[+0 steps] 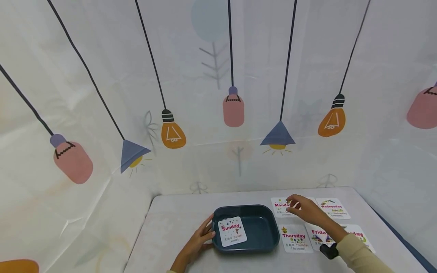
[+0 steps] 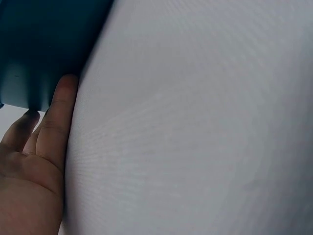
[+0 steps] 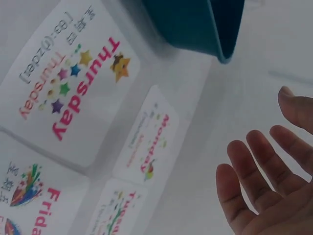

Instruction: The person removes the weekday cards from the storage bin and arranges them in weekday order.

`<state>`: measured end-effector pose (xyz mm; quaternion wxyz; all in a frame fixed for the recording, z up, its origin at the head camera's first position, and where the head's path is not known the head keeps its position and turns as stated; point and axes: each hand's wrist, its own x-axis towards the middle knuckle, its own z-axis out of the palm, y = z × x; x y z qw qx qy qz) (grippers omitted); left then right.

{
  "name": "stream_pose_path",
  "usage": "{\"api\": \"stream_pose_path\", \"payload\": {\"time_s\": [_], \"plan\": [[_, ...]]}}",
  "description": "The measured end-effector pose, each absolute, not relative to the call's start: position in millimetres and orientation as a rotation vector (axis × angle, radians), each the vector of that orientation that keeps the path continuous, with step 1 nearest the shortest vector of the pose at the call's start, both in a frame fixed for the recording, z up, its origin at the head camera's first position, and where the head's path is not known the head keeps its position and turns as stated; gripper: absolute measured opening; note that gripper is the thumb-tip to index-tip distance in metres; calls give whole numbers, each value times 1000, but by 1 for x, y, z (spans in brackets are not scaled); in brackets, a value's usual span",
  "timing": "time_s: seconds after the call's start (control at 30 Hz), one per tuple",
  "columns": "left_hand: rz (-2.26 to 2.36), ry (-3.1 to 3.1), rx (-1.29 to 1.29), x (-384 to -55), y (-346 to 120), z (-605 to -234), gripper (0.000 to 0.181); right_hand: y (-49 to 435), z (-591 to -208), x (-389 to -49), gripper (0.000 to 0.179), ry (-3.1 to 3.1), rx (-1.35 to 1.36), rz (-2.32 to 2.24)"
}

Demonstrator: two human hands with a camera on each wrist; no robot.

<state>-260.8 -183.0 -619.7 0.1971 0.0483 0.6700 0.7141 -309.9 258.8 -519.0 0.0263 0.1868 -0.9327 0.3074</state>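
A dark teal rectangular dish stands on the table, and a white card printed "Sunday" leans inside its left part. My left hand touches the dish's left side, its extended fingers against the outer wall. To the right of the dish my right hand hovers over the upper row of cards, holding nothing, with fingers spread and slightly bent. It partly covers the "Monday" card in the head view; the "Tuesday" card shows in the right wrist view.
A "Wednesday" card lies at the upper row's right end. Below are the "Thursday" card, the "Friday" card and another card half hidden by my right forearm. A white curtain printed with lamps hangs behind the table.
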Motion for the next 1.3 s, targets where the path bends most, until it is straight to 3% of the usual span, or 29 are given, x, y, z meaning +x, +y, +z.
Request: {"api": "stream_pose_path", "payload": {"time_s": [0.7,1.3], "plan": [[1986,1897,132,-259,-182,-616,71,151,-507,-339,39,-2898,1202,1118],[1985,1887,113,-259,-183,-618,70,86,-528,-354,46,-3007,1410,845]]}}
